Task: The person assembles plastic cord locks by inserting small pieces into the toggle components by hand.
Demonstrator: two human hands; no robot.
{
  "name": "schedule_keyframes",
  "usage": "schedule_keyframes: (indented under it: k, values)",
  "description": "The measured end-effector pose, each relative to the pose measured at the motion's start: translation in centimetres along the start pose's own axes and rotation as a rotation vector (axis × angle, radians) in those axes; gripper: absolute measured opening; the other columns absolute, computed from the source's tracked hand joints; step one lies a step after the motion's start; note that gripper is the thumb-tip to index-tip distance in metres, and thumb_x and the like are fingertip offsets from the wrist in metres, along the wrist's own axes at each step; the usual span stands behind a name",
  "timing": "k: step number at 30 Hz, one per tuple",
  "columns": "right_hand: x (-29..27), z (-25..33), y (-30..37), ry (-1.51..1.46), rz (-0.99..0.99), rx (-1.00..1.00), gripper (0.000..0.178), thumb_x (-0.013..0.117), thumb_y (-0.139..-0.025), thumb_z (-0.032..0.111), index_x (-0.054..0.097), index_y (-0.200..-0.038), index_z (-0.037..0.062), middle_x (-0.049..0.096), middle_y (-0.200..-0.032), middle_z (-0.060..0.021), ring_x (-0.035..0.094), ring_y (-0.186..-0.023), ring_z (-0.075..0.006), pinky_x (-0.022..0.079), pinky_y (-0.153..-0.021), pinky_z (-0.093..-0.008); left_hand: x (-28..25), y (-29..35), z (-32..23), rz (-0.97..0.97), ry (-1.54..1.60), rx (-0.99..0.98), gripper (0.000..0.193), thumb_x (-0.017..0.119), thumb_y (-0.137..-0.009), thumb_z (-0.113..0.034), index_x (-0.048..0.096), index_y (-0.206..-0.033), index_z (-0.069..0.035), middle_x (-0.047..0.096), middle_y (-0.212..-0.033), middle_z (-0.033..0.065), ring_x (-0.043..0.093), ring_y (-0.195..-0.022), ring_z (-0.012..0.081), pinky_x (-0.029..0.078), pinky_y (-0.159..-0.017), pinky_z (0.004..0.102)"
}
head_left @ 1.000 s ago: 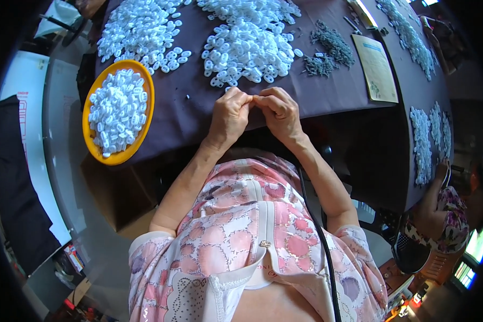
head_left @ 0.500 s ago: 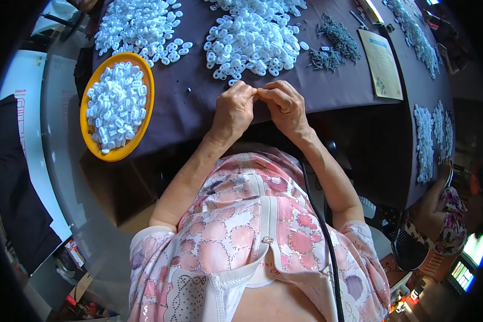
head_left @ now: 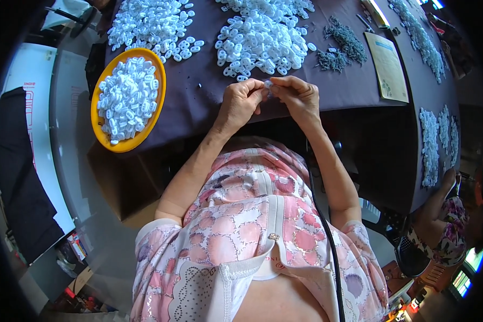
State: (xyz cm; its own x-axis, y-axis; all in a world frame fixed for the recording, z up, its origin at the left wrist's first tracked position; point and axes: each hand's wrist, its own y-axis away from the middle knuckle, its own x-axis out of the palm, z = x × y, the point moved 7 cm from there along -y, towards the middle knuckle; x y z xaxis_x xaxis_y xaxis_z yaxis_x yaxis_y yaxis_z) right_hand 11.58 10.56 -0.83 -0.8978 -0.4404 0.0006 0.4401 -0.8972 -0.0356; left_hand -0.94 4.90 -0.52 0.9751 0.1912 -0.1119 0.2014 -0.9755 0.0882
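Observation:
Between my two hands, just past the table's near edge, is a small white oval plastic piece [head_left: 268, 85]. My left hand [head_left: 238, 105] pinches it from the left with thumb and forefinger. From the other side, the thumb and forefinger of my right hand [head_left: 299, 100] close on the same piece, their tips partly covering it. Right beyond my fingers lies a large heap of white oval plastic pieces [head_left: 263, 45], many showing two holes. To its right sits a pile of small, thin grey-green parts [head_left: 349, 42], too small to make out exactly.
An orange-yellow oval basket [head_left: 95, 115] full of white pieces stands at the table's left corner. Another white heap [head_left: 147, 24] lies behind it. A tan envelope [head_left: 387, 67] rests at right. Farther right are more white piles [head_left: 429, 147] and another person [head_left: 440, 225].
The whole view has shifted slightly. My fingertips, pressed together before, are now a little apart, and the white piece shows between them.

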Motion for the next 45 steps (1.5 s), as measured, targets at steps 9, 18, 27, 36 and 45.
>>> schedule_keyframes:
  k: [9, 18, 27, 36, 45]
  values:
    - [0.2, -0.4, -0.2, -0.001, 0.012, 0.052, 0.013, 0.063, -0.08, 0.005, 0.066, -0.093, 0.0021, 0.065, -0.075, -0.0006, 0.056, -0.065, -0.0036, 0.045, -0.057, -0.018, 0.1, -0.4, 0.6, 0.026, -0.009, 0.03, 0.012, 0.059, -0.086, -0.012, 0.062, -0.081, -0.002, 0.055, -0.062, -0.0021, 0.045, -0.046, 0.0023, 0.035, -0.041, 0.0164]
    - [0.6, -1.1, -0.2, -0.264, 0.008, 0.169, 0.014, 0.064, -0.08, 0.007, 0.065, -0.092, 0.0007, 0.065, -0.079, -0.0036, 0.06, -0.067, -0.0078, 0.048, -0.058, -0.0195, 0.0, -0.1, 0.4, -0.06, 0.23, -0.086, 0.01, 0.062, -0.08, -0.009, 0.062, -0.074, -0.001, 0.056, -0.058, -0.0009, 0.045, -0.043, 0.0022, 0.034, -0.039, 0.0164]
    - [0.8, -0.8, 0.0, -0.286, -0.011, 0.119, 0.013, 0.063, -0.081, 0.008, 0.064, -0.092, 0.001, 0.064, -0.079, -0.0028, 0.059, -0.066, -0.0065, 0.047, -0.057, -0.0187, 0.1, -0.4, 0.7, -0.054, 0.286, -0.079, 0.011, 0.061, -0.078, -0.009, 0.061, -0.07, -0.002, 0.054, -0.056, -0.002, 0.043, -0.041, 0.0014, 0.032, -0.037, 0.0158]
    - [1.1, -0.9, 0.1, -0.266, -0.062, 0.121, 0.013, 0.063, -0.081, 0.008, 0.064, -0.092, 0.0013, 0.064, -0.077, -0.002, 0.057, -0.064, -0.0056, 0.046, -0.057, -0.0181, 0.0, -0.3, 0.9, -0.089, 0.287, -0.132, 0.009, 0.061, -0.076, -0.009, 0.061, -0.069, -0.003, 0.052, -0.056, -0.0037, 0.041, -0.042, 0.0005, 0.03, -0.038, 0.0153]
    - [0.8, -0.9, -0.3, -0.317, -0.009, 0.153, 0.012, 0.063, -0.081, 0.008, 0.064, -0.09, -0.0002, 0.063, -0.073, -0.0024, 0.055, -0.059, -0.0045, 0.046, -0.055, -0.0173, 0.1, -0.2, 0.3, -0.037, 0.242, -0.065, 0.011, 0.059, -0.078, -0.008, 0.061, -0.069, -0.002, 0.053, -0.057, -0.0036, 0.043, -0.045, 0.0009, 0.033, -0.04, 0.0166]
